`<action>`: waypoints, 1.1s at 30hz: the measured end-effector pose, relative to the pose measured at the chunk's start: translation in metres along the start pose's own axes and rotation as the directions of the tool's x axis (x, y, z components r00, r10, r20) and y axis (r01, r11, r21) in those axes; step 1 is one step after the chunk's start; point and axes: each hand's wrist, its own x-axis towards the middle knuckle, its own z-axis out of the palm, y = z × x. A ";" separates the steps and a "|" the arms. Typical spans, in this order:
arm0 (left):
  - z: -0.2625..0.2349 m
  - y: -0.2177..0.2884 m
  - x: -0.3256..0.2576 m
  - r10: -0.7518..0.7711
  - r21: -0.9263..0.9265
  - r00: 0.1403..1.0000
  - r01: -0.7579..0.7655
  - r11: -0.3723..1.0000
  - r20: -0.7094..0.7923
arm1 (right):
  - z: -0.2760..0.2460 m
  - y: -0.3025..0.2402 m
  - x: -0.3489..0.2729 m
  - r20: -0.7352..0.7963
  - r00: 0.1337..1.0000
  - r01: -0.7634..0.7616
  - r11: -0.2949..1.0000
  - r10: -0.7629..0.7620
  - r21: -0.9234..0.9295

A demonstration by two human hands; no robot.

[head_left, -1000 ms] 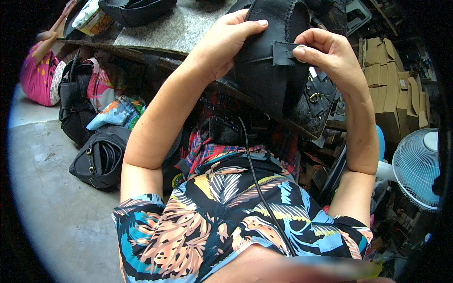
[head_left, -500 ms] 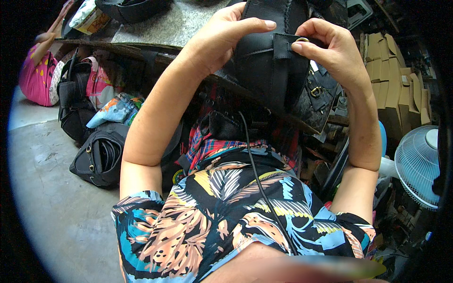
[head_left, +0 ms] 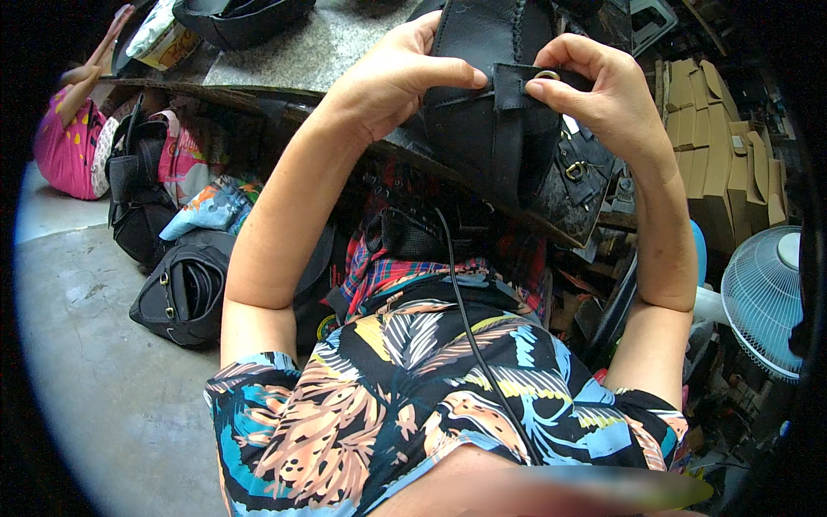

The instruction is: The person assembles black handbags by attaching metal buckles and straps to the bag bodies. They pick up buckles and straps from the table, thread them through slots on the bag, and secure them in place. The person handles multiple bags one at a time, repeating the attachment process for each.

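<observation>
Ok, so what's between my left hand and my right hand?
In the head view, a black leather-like piece spans the stretch between your left hand and right hand, with its short black tab on top.

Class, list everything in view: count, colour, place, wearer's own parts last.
Raised bag: 1, black, upper middle
Strap: 1, black, on raised bag
Ring: 1, gold, at strap
Table: 1, grey top, upper middle
Second bag: 1, black, on table
Tub: 1, mostly white, upper left
Buckled straps: several, black, table's right
Floor bags: at least 2, black, left
Bundle: 1, pink, left
Patterned cloth: 1, blue, left
Person: 1, pink clothes, far left
Floor: 1, grey, left
Cartons: stack, brown, right
Fan: 1, white and blue, right
Checked cloth: 1, mostly red, middle
Shirt: 1, black patterned, lower middle
Cable: 1, black, over shirt
Left grip: 1, bare, on raised bag
Right grip: 1, bare, pinching strap
</observation>
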 end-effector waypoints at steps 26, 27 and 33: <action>0.007 -0.013 0.004 0.215 0.117 0.977 -0.212 0.970 -0.011 | 0.001 -0.012 0.004 -0.016 0.999 0.034 0.999 -0.034 -0.026; 0.007 -0.014 0.004 0.210 0.095 0.978 -0.208 0.974 -0.008 | 0.001 -0.012 0.004 0.000 1.000 0.025 0.999 -0.025 -0.032; 0.002 -0.013 0.005 0.188 0.126 0.981 -0.191 0.973 0.036 | 0.002 -0.009 0.005 0.025 1.000 0.010 1.000 -0.010 0.002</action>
